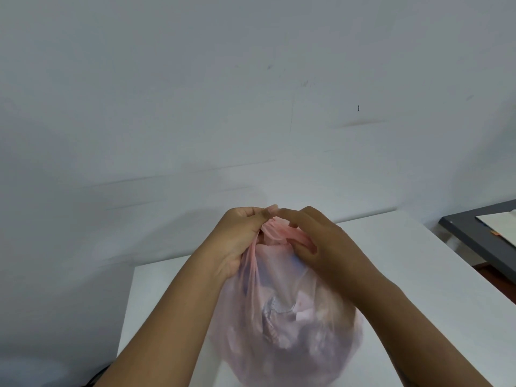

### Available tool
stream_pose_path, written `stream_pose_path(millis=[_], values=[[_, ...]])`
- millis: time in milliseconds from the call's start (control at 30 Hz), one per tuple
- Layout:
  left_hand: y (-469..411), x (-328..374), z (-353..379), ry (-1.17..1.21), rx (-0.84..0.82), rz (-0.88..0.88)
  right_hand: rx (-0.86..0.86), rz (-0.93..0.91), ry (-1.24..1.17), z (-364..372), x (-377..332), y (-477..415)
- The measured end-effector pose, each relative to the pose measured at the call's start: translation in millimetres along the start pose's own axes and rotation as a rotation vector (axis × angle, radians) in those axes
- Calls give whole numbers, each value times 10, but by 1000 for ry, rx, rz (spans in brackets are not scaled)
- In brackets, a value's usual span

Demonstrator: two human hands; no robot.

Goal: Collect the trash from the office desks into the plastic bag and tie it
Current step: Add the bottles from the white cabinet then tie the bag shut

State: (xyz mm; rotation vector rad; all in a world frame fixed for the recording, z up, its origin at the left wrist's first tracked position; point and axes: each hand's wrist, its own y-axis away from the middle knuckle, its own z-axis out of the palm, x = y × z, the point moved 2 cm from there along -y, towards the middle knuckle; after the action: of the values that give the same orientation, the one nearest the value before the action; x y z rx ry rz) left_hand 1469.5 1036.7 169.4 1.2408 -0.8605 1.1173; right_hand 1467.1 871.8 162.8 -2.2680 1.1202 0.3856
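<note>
The pink see-through plastic bag is sitting on the white worktop, right in front of the person, roughly mid-frame and low. It's bulging out round and full. Crumpled trash is showing through the film: whitish wadded bits and something greyish, but it's too blurry to say what any of it really is.

Going from the left: the left forearm is coming up from the bottom edge, and the left hand is sitting against the bag's upper left side with the palm facing in. Its fingers are curling over and meeting the thumb, pinching the gathered plastic at the very top. A stretched strip of bag is running down from under that palm.

In the middle, the bag's neck is bunching into twisted pink folds between both hands. Whether there's a knot in there, I can't tell.

The right hand is arching over the top from the other side. Its index finger is reaching toward the left thumb and the other fingers are curling around a bunched strip of plastic.

Far right, a dark grey desk is poking into frame with some white paper lying on it, well apart from the bag
</note>
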Motion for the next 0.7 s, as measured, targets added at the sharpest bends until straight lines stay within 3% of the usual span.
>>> stream_pose_path(millis=[167, 700], values=[[-24, -10, 15, 3, -17, -57, 46, -31, 65, 5, -12, -21], [-11, 20, -16, 21, -16, -102, 125, -137, -76, 60, -79, 3]])
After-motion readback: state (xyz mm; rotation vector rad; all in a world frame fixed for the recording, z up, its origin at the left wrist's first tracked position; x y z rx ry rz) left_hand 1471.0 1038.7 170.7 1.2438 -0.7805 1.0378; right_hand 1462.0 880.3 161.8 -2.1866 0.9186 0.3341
